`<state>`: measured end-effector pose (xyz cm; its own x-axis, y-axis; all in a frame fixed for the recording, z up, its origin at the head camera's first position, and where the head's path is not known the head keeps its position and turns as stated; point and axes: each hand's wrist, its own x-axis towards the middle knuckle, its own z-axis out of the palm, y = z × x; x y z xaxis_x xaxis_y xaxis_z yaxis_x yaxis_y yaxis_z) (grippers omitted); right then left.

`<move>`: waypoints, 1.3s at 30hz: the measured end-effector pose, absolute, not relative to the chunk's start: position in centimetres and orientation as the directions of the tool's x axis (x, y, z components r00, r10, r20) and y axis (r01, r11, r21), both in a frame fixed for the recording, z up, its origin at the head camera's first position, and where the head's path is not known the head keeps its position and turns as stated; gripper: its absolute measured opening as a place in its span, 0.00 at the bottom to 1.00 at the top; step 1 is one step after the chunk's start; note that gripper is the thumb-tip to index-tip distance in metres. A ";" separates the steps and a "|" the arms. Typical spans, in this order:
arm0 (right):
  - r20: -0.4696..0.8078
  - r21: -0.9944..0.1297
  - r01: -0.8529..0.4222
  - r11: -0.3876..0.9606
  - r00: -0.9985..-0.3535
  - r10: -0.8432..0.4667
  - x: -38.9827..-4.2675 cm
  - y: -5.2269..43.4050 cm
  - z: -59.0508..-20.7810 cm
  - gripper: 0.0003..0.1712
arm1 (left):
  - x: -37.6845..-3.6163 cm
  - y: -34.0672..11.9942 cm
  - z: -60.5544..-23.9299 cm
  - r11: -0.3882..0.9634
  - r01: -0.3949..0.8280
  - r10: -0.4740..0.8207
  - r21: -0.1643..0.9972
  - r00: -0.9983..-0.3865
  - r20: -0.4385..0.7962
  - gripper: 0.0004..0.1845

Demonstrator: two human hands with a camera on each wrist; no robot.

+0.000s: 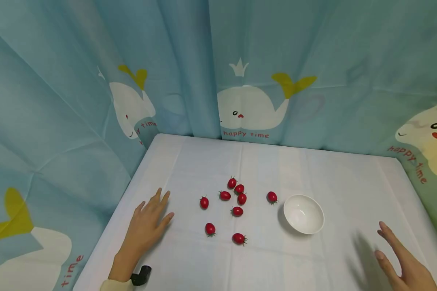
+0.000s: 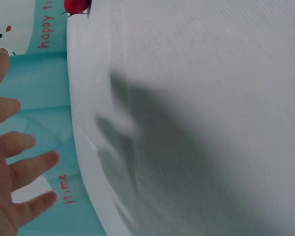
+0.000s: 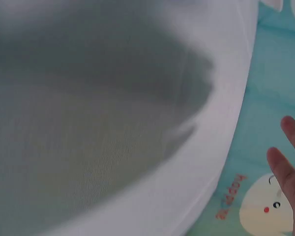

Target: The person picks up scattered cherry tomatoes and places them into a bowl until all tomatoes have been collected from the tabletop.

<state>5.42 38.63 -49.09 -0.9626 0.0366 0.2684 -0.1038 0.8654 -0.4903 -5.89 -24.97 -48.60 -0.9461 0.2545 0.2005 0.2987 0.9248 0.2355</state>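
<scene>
Whale-print curtains, soft and creased blue cloth, hung round 3 sides of your table, which wore a smooth white cover with faint fold lines. Your left hand lay flat on that cover at the near left, fingers straight and spread, gripping nothing; the left wrist view showed the same splayed fingers above its shadow. Your right hand hovered at the near right, fingers straight and slightly blurred, also empty, with only 2 fingertips showing in the right wrist view.

Between your hands stood the bowl, small, round, glossy white and empty. Left of it lay 9 tomatoes, small, oval, shiny red with dark green stems: 5 clustered at the middle, 1 just beside the bowl, 3 scattered nearer you.

My judgement on risks: those tomatoes were smooth and rounded, so a careless sweep could have sent them rolling toward the table edge. A light bowl on slick cloth could have slid or tipped if your right hand had knocked its rim. Pinching too hard could have split a skin.
</scene>
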 end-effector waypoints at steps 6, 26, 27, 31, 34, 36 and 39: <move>0.330 -0.620 -0.167 0.767 -0.942 0.062 5.0 36.4 -49.1 0.38 | -6.6 -23.8 -49.0 0.884 0.383 0.286 0.270 -0.897 0.336 0.32; 0.160 -0.874 -0.151 0.461 -0.987 -0.019 2.1 32.5 -51.5 0.33 | -9.4 -19.0 -49.8 0.843 0.357 0.329 0.402 -0.934 0.139 0.31; 0.149 -0.898 -0.148 0.415 -0.988 -0.029 1.9 32.5 -51.7 0.33 | -9.5 -18.8 -49.8 0.845 0.355 0.333 0.401 -0.935 0.125 0.32; 0.091 -0.973 -0.100 0.210 -0.995 -0.051 1.3 32.2 -52.1 0.34 | -10.0 -18.2 -49.9 0.855 0.370 0.361 0.362 -0.928 0.095 0.33; 0.055 -0.989 -0.059 0.138 -0.998 -0.037 0.8 31.7 -52.3 0.35 | -10.1 -18.0 -50.1 0.868 0.384 0.376 0.315 -0.922 0.089 0.33; 0.033 -0.991 -0.036 0.128 -0.999 -0.025 0.5 31.4 -52.3 0.35 | -10.2 -17.9 -50.2 0.875 0.388 0.378 0.289 -0.921 0.092 0.32; 0.014 -0.992 -0.016 0.125 -1.000 -0.018 0.1 31.1 -52.3 0.35 | -10.3 -17.6 -50.5 0.881 0.396 0.382 0.260 -0.918 0.103 0.31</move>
